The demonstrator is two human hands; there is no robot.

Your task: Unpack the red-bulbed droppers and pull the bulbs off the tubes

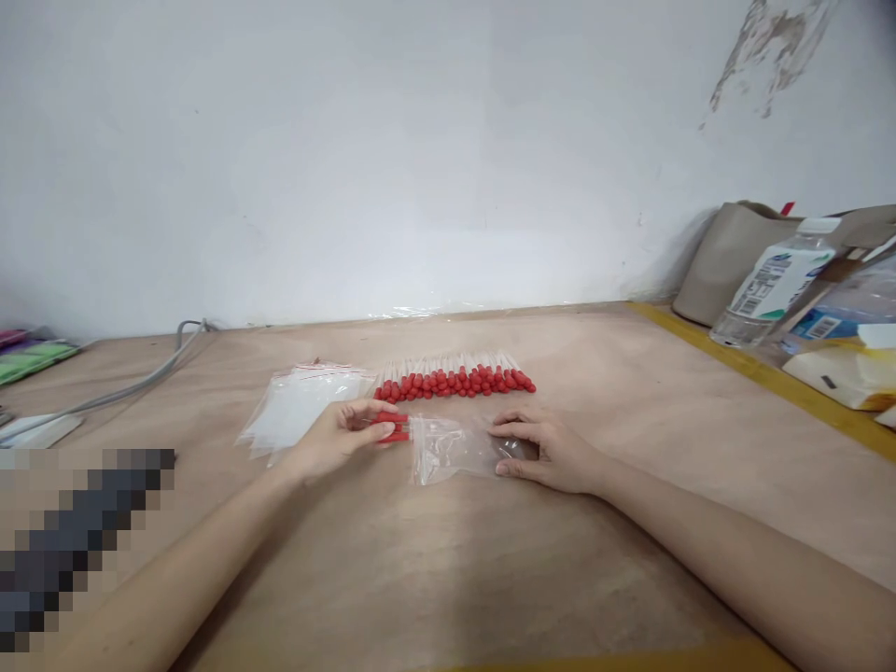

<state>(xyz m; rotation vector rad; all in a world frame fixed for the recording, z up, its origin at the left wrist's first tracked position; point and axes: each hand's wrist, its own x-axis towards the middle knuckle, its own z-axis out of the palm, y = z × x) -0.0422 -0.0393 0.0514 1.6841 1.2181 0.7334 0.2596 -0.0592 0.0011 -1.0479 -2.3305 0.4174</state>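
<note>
Several red-tipped sticks (399,436), pinched by the left hand (343,432), sit only partway inside the clear bag (448,457), the right hand (560,453) spread on it, many unbagged sticks (458,381) behind it, flat bags (298,403) left.

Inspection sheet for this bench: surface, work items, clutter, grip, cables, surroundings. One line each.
Surface: brown covering, yellow tape toward the right.
Work items: row of red-tipped sticks; clear bag between the hands; loose clear bags left.
Clutter: bottle, taupe bag and packets right; green item left; pixelated dark shape lower left, unidentifiable.
Grip: left hand holds red-ended sticks at the clear bag's opening; right hand on its other end.
Cables: gray cable at left, running toward the wall.
Surroundings: wall white, peeling patch upper right.
</note>
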